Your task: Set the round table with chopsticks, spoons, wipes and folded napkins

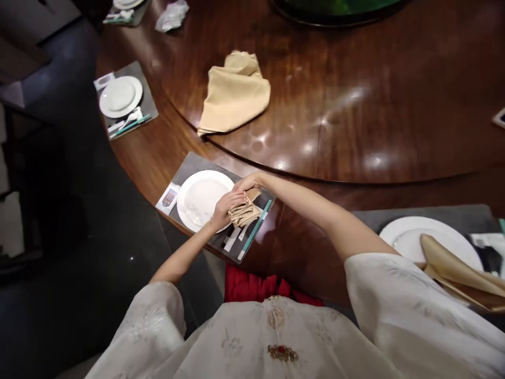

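A folded beige cloth napkin [245, 215] is gripped between my two hands over the right side of a white plate [199, 197]. My left hand [228, 207] closes on its near left part, fingers pressed together. My right hand [249, 182] bends over from the far side and holds the napkin too; its fingertips are partly hidden behind the left hand. Under the plate lies a grey placemat [192, 162]. Teal-ended chopsticks [257, 225] and white-wrapped pieces [235, 238] sit to the right, and a printed white card [169, 198] to the left.
A loose beige cloth [236, 100] lies on the round wooden turntable [335, 116]. Another place setting with a plate [120, 96] is at the left. At the right, a plate [410, 231] carries a folded gold napkin [453, 263]. Red fabric [256, 284] hangs below the table edge.
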Demonstrator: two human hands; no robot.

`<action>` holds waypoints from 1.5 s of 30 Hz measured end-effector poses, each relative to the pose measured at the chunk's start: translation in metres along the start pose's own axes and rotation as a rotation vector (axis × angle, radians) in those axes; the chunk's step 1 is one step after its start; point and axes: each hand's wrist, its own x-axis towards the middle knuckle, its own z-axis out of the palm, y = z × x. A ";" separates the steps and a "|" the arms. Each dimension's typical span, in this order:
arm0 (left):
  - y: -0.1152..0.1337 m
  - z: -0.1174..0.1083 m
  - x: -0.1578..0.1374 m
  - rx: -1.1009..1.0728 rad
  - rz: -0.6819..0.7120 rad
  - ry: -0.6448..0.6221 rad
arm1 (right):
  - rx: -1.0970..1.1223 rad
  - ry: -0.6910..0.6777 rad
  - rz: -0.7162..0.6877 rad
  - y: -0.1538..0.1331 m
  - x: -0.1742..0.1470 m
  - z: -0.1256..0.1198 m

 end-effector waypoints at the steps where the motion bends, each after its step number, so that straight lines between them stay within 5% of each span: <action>1: -0.001 0.002 -0.018 -0.081 -0.119 0.143 | -0.067 -0.021 0.008 -0.010 0.015 0.004; 5: -0.022 0.000 -0.064 -0.249 -0.540 0.716 | -0.459 0.310 -0.077 -0.046 0.057 0.003; 7: -0.037 -0.003 -0.072 -0.274 -0.632 0.859 | -0.553 0.416 -0.221 -0.058 0.069 0.002; 9: -0.051 -0.003 -0.072 -0.302 -0.678 0.925 | -0.589 0.344 -0.323 -0.062 0.078 0.004; 11: -0.062 0.000 -0.069 -0.335 -0.703 0.933 | -0.717 0.277 -0.352 -0.060 0.086 0.008; 16: -0.079 0.002 -0.070 -0.369 -0.665 0.819 | -1.039 0.352 -0.412 -0.039 0.110 0.016; 22: -0.074 0.000 -0.116 -0.499 -0.746 0.628 | -1.027 0.323 -0.441 -0.029 0.117 0.017; 27: -0.051 0.017 -0.131 -0.844 -0.879 0.666 | -0.997 0.250 -0.490 -0.040 0.099 0.000; 29: -0.041 0.019 -0.130 -0.931 -0.913 0.702 | -0.985 0.397 -0.461 -0.048 0.092 -0.028; 33: -0.027 0.016 -0.142 -0.980 -0.983 0.787 | -0.944 1.108 -0.214 -0.060 0.085 -0.109; 35: -0.025 0.012 -0.155 -0.942 -1.034 0.838 | -0.981 1.284 -0.117 -0.064 0.087 -0.144; 41: -0.024 0.006 -0.196 -0.834 -1.095 0.944 | -1.045 1.089 0.113 -0.096 0.077 -0.180; 45: -0.023 -0.002 -0.209 -0.938 -1.096 1.009 | -1.001 1.186 0.129 -0.141 0.011 -0.181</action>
